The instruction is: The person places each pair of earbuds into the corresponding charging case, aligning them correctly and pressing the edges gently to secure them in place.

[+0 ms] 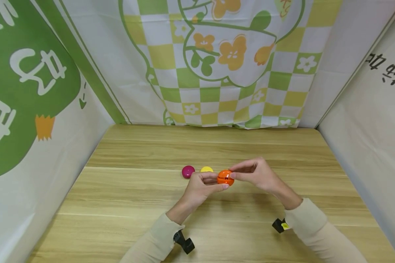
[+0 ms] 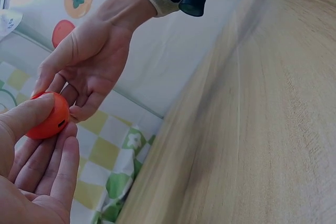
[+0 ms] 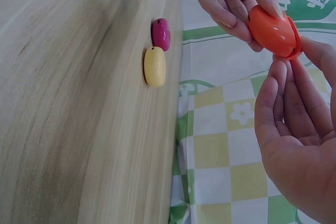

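A glossy orange round plastic case (image 1: 222, 174) is held up between both hands over the table. My left hand (image 1: 199, 189) grips it from the left, thumb on one face and fingers behind, as the left wrist view also shows. From the other side my right hand (image 1: 261, 176) pinches its edge between thumb and fingertips. A dark slit crosses the case in the head view. In the right wrist view the orange case (image 3: 273, 31) has a rim piece standing slightly apart at the right hand's end.
On the wooden table (image 1: 145, 204), a magenta round case (image 1: 188, 171) and a yellow one (image 1: 206, 169) lie side by side beyond the left hand. Printed cloth walls (image 1: 230, 95) enclose the table's back and sides. Each sleeve carries a black wrist camera (image 1: 184, 242).
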`<state>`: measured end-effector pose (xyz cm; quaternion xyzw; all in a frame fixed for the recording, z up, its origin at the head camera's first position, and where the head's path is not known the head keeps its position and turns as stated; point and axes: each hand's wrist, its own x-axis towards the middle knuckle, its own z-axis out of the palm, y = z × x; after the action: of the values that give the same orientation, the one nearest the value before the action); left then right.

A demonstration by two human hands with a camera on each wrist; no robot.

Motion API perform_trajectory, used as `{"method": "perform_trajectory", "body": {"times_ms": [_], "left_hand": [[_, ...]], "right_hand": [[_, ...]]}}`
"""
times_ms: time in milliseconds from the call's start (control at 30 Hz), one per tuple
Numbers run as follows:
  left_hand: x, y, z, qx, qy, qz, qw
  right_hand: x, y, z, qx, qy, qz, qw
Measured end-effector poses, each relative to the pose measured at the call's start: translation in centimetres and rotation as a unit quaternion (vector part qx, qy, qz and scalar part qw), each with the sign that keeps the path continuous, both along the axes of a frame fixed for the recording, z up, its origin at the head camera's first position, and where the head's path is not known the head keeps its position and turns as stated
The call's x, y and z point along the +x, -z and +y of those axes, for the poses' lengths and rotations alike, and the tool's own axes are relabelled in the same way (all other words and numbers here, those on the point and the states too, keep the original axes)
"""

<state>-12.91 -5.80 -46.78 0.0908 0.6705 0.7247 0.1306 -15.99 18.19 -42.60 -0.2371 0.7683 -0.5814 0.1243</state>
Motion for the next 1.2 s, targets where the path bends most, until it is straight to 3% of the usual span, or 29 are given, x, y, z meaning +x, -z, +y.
{"method": "perform_trajectory", "body": {"times_ms": [667,1200], "left_hand": [[0.1,0.0,0.0,-0.005,-0.003,0.002,1.0],[0.0,0.5,0.5,-0.001,-0.003,-0.012,0.9999]], "right_hand": [[0.6,0.5,-0.1,-0.003,0.01,0.082,0.9965],[0.7,1.1,0.3,0.006,0.022,0.11,0.9936]]}}
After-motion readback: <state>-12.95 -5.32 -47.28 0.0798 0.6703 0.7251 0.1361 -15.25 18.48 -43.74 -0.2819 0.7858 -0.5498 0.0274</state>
